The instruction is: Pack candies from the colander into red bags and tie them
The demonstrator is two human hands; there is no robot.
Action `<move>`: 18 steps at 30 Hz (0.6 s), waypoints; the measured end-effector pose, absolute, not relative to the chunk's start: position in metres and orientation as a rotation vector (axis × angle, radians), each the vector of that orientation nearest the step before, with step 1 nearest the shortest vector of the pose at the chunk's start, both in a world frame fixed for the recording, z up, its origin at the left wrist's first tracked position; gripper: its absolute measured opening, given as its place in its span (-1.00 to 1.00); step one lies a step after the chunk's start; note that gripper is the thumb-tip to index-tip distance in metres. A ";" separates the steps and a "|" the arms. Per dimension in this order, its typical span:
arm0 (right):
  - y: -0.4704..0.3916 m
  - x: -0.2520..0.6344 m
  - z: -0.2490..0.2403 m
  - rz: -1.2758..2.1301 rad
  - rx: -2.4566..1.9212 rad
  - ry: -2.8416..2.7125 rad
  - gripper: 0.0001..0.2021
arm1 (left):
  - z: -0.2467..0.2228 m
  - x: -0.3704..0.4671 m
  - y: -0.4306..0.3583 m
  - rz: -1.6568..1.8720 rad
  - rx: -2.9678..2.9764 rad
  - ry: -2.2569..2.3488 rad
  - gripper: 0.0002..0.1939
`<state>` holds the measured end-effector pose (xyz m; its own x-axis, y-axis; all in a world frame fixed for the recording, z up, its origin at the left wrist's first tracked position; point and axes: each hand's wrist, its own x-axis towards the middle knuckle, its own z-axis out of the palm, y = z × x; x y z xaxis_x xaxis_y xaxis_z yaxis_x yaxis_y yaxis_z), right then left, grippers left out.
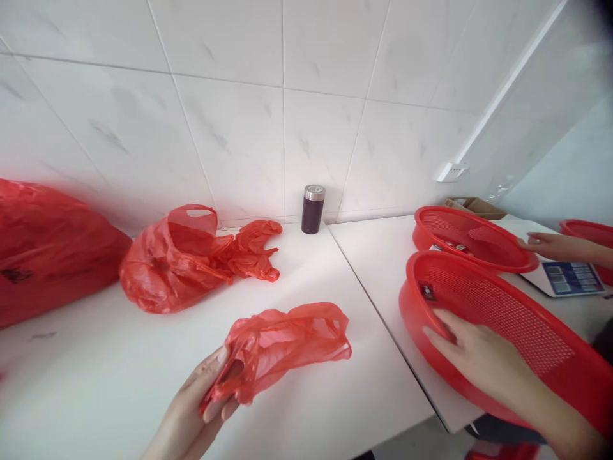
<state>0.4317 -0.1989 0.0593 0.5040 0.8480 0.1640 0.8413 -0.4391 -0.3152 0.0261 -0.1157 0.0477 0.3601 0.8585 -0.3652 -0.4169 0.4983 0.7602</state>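
Observation:
My left hand (205, 390) is closed on a thin red plastic bag (297, 332), holding it above the white table at the bottom centre. The bag looks limp and partly opened out. On the right, my right hand (464, 351) is at the near rim of a red mesh basket (517, 313), fingers bent over the edge. A small dark packet (428, 292) lies inside that basket near its left end. Slight blur softens the right hand.
A full red bag (52, 249) and a knotted red bag (163, 268) sit left. A dark tumbler (313, 211) stands by the tiled wall. Another person's hand (550, 246) touches a second red basket (479, 236), near a scale (565, 279) and cardboard box (474, 207).

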 end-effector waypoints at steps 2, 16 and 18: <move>-0.165 0.414 0.075 0.281 -2.441 -1.608 -0.52 | 0.050 0.024 -0.120 0.848 0.653 0.845 -0.53; -0.022 0.447 0.075 0.586 -2.104 -1.878 -0.40 | 0.052 0.016 -0.133 0.839 0.867 1.023 -0.62; -0.016 0.465 0.061 0.678 -2.181 -1.925 -0.31 | 0.052 0.018 -0.132 0.834 0.841 1.022 -0.64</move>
<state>0.4651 -0.0165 0.0610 0.0718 0.9703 -0.2308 0.9007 -0.1625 -0.4029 0.0185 -0.1323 0.0516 0.2935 0.8821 -0.3685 -0.1842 0.4305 0.8836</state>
